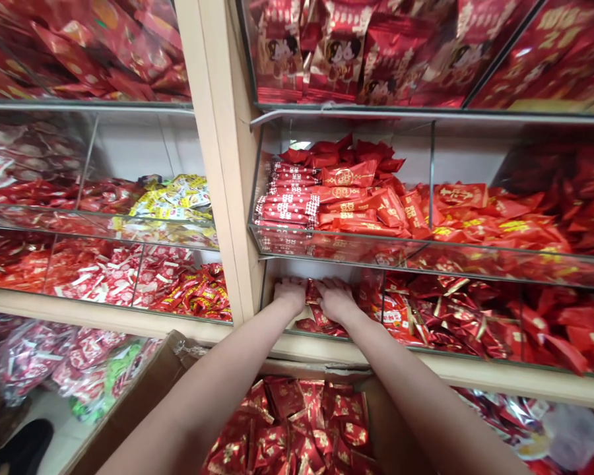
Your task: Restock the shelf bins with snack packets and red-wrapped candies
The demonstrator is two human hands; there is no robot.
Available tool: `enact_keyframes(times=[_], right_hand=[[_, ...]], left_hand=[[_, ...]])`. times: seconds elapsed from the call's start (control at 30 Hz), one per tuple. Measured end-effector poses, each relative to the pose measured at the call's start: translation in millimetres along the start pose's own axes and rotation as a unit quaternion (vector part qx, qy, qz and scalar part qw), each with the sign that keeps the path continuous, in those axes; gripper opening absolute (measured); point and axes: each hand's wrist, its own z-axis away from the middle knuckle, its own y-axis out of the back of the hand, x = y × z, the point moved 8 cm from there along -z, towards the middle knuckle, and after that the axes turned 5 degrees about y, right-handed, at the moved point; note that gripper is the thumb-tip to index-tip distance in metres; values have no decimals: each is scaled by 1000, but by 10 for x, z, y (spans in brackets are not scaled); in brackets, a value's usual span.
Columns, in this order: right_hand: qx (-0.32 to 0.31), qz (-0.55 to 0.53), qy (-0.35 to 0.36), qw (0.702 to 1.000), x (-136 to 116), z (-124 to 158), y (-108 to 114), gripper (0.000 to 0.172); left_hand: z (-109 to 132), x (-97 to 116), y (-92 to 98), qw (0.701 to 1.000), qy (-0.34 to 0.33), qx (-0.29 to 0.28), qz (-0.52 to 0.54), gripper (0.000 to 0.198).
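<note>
Both my arms reach into a lower shelf compartment, over the carton in front of me. My left hand is at the compartment's left side, fingers curled down and partly hidden. Beside it my right hand bends its fingers over shiny red candy packets. One red candy packet shows between the hands, touching both. More red packets lie below them, behind the clear front panel. The open cardboard carton holds many red packets with gold print.
A wooden upright divides the shelves. Above my hands runs a clear-fronted shelf of red-wrapped sweets. Yellow packets fill a bin at left. Bagged sweets lie below left, and more bags sit below right.
</note>
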Motion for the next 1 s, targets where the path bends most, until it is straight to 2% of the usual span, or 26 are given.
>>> enact_keyframes(times=[0.13,0.37,0.47,0.6,0.73,0.83,0.93,1.0], right_hand=[[-3,6,59,998,-97,16,15,44],[9,19,41,999,-50,20,16,41],[5,8,54,998,-65,-5,-21,44],[-4,-9,60,998,-95,-22,-39,50],[15,-36,13,999,-33,-10,2,59],[-3,-49,-45,998,73,-9,-56,60],[-22,-61,-60,996,109,-24,-117,62],[12,-63,-55,996,102,-30,-48,57]], left_hand=[[8,17,15,1000,-4,-8,-7,52],[-66,130,-1,999,33,-28,-3,43],[-44,103,-44,999,9,-39,11,51],[49,35,-88,997,-43,-62,31,74],[124,79,-103,994,-51,-75,59,79],[140,146,-130,991,-50,-99,77,80],[156,153,-89,988,-58,-106,95,78],[204,103,-2,989,-59,-90,105,79]])
